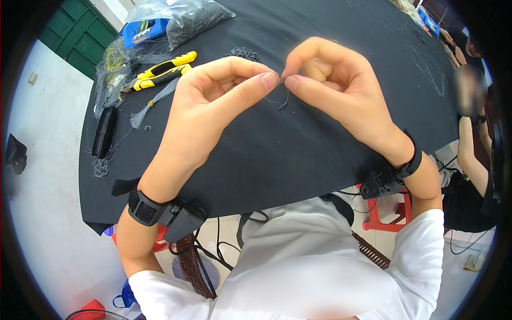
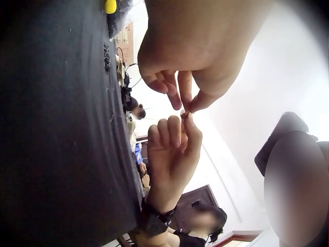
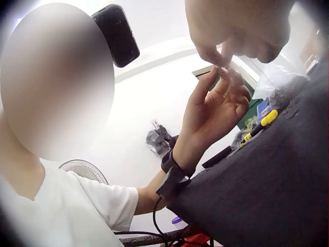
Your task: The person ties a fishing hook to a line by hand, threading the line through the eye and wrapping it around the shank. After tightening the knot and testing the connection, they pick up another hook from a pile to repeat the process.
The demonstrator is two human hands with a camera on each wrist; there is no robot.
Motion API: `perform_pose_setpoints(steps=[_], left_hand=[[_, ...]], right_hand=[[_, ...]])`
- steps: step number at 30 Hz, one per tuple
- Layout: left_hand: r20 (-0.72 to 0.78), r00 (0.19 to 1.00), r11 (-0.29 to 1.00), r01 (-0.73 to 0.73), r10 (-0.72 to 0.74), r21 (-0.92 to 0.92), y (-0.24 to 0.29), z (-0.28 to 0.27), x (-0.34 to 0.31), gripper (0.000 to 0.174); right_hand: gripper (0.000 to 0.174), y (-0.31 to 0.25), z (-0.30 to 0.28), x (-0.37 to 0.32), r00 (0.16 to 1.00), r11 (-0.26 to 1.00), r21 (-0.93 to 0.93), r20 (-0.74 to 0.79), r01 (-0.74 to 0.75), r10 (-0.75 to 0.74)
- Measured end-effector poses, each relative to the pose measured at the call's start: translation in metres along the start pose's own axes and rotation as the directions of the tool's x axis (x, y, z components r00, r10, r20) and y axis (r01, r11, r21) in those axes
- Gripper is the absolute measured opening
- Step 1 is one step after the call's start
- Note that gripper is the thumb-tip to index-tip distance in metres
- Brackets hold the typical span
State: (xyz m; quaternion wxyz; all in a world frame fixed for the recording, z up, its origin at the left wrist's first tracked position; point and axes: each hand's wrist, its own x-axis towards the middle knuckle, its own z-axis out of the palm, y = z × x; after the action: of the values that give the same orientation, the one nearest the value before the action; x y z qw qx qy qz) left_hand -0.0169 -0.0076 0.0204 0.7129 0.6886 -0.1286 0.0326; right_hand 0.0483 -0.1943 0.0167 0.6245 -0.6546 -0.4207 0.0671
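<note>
Our left hand (image 1: 200, 112) and right hand (image 1: 354, 96) each pinch the thin cord (image 1: 282, 106) between thumb and forefinger, equally near it, its slack part curving from between the fingertips toward our body.

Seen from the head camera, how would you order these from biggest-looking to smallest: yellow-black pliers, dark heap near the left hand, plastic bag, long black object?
1. Plastic bag
2. Yellow-black pliers
3. Long black object
4. Dark heap

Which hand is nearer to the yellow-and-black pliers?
Left. The left hand is raised just to the right of the pliers; the right hand is farther right, past the left fingertips.
</note>
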Motion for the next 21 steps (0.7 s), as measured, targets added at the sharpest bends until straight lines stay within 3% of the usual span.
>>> perform_pose_setpoints(steps=[5, 7, 10, 14, 18, 21], left_hand=[[-0.159, 0.987, 1.000, 0.018, -0.014, 0.024, -0.004, -0.004, 0.002, 0.018], [-0.263, 0.965, 1.000, 0.016, -0.010, 0.019, -0.010, -0.008, 0.003, 0.018], [-0.324, 0.944, 0.990, 0.018, -0.062, -0.137, -0.016, -0.013, 0.004, 0.017], [-0.307, 0.942, 0.973, 0.069, -0.137, -0.222, -0.021, -0.017, 0.007, 0.012], [-0.256, 0.955, 0.956, 0.077, -0.153, -0.284, -0.024, -0.009, 0.010, 0.011], [-0.127, 0.978, 0.948, 0.119, -0.162, -0.294, -0.022, -0.006, 0.010, 0.010]], right_hand=[[0.011, 0.000, 0.000, 0.005, 0.996, 0.990, 0.109, 0.009, -0.092, 0.091], [0.011, -0.003, -0.009, 0.010, 0.994, 0.992, 0.056, 0.019, -0.112, 0.111], [0.012, -0.010, -0.035, 0.014, 0.990, 0.981, -0.143, 0.039, -0.128, 0.135], [0.012, -0.023, -0.076, 0.011, 0.994, 0.919, -0.382, 0.013, -0.094, 0.107], [0.013, -0.040, -0.107, 0.007, 0.992, 0.915, -0.383, -0.018, -0.125, 0.128], [0.013, -0.054, -0.115, 0.007, 0.989, 0.932, -0.335, -0.018, -0.143, 0.145]])
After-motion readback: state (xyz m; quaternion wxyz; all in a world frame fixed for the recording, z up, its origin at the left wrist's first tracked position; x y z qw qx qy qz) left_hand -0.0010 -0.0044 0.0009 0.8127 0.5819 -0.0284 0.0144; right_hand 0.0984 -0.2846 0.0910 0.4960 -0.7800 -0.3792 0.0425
